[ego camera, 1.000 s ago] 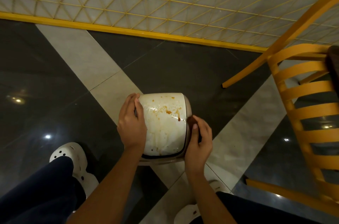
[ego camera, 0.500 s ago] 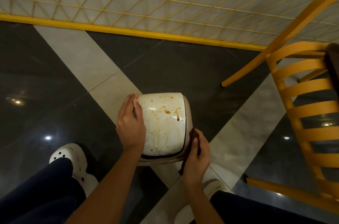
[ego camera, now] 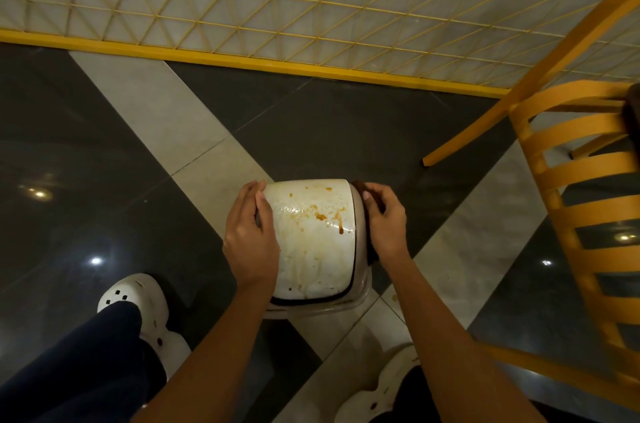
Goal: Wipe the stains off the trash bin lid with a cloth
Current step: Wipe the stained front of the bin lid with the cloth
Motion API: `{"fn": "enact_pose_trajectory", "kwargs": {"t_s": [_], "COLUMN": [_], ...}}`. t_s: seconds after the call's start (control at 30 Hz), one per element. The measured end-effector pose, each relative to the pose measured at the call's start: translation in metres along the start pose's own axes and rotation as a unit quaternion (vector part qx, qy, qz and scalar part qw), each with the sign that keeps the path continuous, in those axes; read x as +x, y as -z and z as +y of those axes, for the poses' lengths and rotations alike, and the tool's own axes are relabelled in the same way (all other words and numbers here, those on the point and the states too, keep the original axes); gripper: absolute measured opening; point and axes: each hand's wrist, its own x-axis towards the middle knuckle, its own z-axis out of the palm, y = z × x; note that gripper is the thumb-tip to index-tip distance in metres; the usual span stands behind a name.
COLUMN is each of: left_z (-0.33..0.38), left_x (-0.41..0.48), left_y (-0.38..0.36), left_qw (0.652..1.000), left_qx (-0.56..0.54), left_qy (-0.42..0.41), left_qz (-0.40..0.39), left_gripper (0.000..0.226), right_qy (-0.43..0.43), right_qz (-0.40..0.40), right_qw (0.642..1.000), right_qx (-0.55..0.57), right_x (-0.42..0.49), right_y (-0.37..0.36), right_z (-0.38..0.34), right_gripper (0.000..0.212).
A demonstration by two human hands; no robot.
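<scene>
As the left hand (ego camera: pixel 251 235) grips it, stained lid (ego camera: pixel 311 242) atop bin (ego camera: pixel 360 291).

One head-worn wide-angle view looks steeply down at the floor (ego camera: pixel 346 117), seemingly from close above.

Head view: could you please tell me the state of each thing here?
Lid: down on the bin, stained orange-brown.
Cloth: bunched against the bin's right side.
Left hand: grips the lid's left edge.
Right hand: holds the cloth.
Chair: upright.
</scene>
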Motion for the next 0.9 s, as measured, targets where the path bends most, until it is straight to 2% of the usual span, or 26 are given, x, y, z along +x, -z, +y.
{"fn": "enact_pose_trajectory", "kwargs": {"t_s": [0.13,0.37,0.5,0.7,0.9], "left_z": [-0.002,-0.001,-0.001,0.0,-0.002], "left_x": [0.001,0.0,0.001,0.001,0.0], "left_y": [-0.001,0.0,-0.001,0.0,0.0], "left_qw": [1.0,1.0,1.0,1.0,1.0], "left_qx": [0.005,0.004,0.004,0.006,0.006], "left_qy": [-0.001,-0.001,-0.004,-0.004,-0.006], "left_qz": [-0.004,-0.003,0.0,-0.007,-0.001], "left_gripper": [0.049,0.05,0.049,0.051,0.048], "right_qy": [-0.003,-0.009,0.007,-0.043,-0.007], "right_qz": [0.019,-0.001,0.023,-0.005,0.023], "right_qw": [0.999,0.999,0.997,0.999,0.999], "right_qx": [0.035,0.04,0.068,0.019,0.042], "right_x": [-0.015,0.003,-0.02,0.001,-0.014], "right_y": [0.005,-0.003,0.004,-0.001,0.003], "right_z": [0.007,-0.012,-0.005,-0.01,-0.011], "right_gripper": [0.018,0.022,0.022,0.025,0.026]}}
